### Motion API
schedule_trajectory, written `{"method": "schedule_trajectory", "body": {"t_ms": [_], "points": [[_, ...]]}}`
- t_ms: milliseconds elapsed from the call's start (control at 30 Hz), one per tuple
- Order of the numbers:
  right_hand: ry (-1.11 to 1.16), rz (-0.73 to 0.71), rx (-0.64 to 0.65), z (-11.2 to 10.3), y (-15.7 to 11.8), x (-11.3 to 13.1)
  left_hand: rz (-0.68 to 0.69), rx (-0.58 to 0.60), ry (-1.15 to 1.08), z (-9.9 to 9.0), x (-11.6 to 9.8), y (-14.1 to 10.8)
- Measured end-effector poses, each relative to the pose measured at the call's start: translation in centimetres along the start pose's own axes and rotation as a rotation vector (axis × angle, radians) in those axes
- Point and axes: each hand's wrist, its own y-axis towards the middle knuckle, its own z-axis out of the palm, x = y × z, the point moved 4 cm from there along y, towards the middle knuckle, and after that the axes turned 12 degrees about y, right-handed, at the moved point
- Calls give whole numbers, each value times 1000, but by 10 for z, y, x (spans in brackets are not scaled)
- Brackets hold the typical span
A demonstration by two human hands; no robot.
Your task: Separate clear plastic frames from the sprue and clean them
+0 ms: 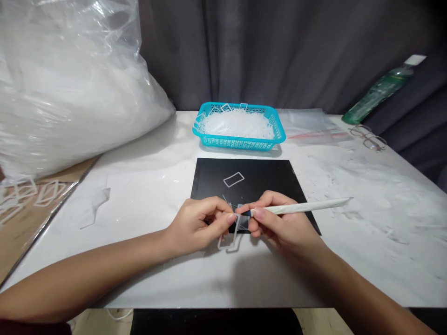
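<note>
**Both hands pinched on a clear frame piece, front edge of the black mat**

Your left hand (197, 223) is closed in a pinch, thumb and forefinger gripping the top of a clear plastic frame (228, 242). The frame hangs down from your fingertips, its lower end over the white table (146, 177) just past the mat's near edge.

Your right hand (279, 223) is closed around a white pen-like tool (307, 207), held like a pencil. The shaft runs out to your right, nearly level. The dark tip meets the frame right where your left fingers hold it. Whether the tip actually touches the plastic, you cannot tell from here.

Black mat (251, 179) lies under and beyond both hands. One loose clear rectangle (233, 179) sits on it, tilted, well apart from your fingers.

Teal basket (240, 139) stands just behind the mat, heaped with white plastic pieces.

Large clear bag (70, 88) of white material fills the left side. More clear frames (35, 193) lie on the brown surface below it.

Far right: glasses (368, 137) on the table, a green bottle (380, 90) leaning behind them
</note>
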Motion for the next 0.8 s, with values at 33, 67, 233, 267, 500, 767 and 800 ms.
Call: {"method": "schedule_trajectory", "body": {"t_ms": [33, 67, 233, 267, 500, 767, 800], "points": [[-9, 5, -7, 0, 0, 0, 1, -1, 5, 0, 0, 0], [-15, 11, -11, 0, 0, 0, 4, -2, 10, 0, 0, 0], [-17, 6, -37, 1, -1, 2, 18, -7, 14, 0, 1, 0], [-22, 4, -41, 1, -2, 2, 20, -9, 15, 0, 1, 0], [-101, 32, -11, 1, -2, 3, 21, -6, 12, 0, 0, 0], [-311, -53, -7, 3, -6, 2, 50, -1, 54, 1, -1, 0], [-405, -105, -12, 3, -7, 2, 80, 1, 96, 1, -2, 0]]}}
